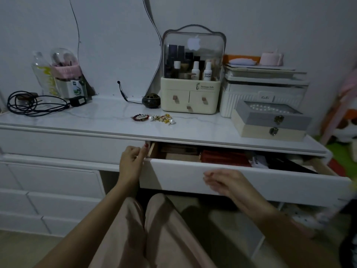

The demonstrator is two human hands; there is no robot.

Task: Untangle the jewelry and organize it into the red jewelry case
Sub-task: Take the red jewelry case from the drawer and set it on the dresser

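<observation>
Jewelry [154, 118] tangled on tabletop, left hand [132, 161] grasping drawer [193, 176] corner, right hand [226, 180] released

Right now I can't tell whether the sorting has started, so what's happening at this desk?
It hasn't. A seated person has the desk drawer partly open; the left hand curls its grip on the drawer's left corner, while the right hand hovers open before the drawer front. A red case lies inside the drawer. The tangled jewelry sits untouched on the desktop.
</observation>
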